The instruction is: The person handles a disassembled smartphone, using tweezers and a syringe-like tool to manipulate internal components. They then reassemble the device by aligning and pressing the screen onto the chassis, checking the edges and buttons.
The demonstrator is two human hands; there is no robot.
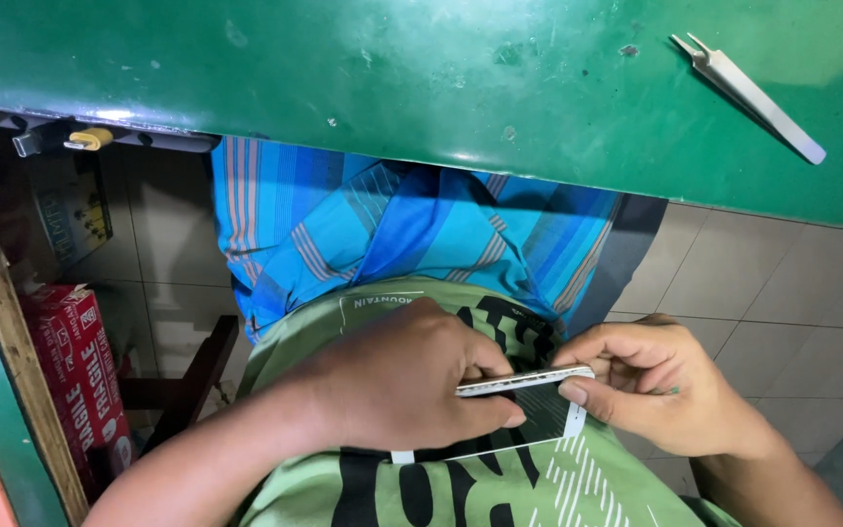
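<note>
A white smartphone (539,410) with a dark screen is held over my lap, in front of my green shirt. My left hand (397,381) grips its left part from above, covering much of the screen. My right hand (661,385) holds its right end, thumb pressed on the screen near the edge and fingers curled along the top side. The phone's top edge looks slightly lifted from its body. Metal tweezers (748,93) lie apart on the green tabletop (392,78), far above my right hand.
The green tabletop's front edge runs across the view above my lap. Blue striped cloth (392,229) covers my legs. A red cardboard box (80,376) and a wooden frame (7,332) stand at the left. Pale tiled floor (782,293) shows at the right.
</note>
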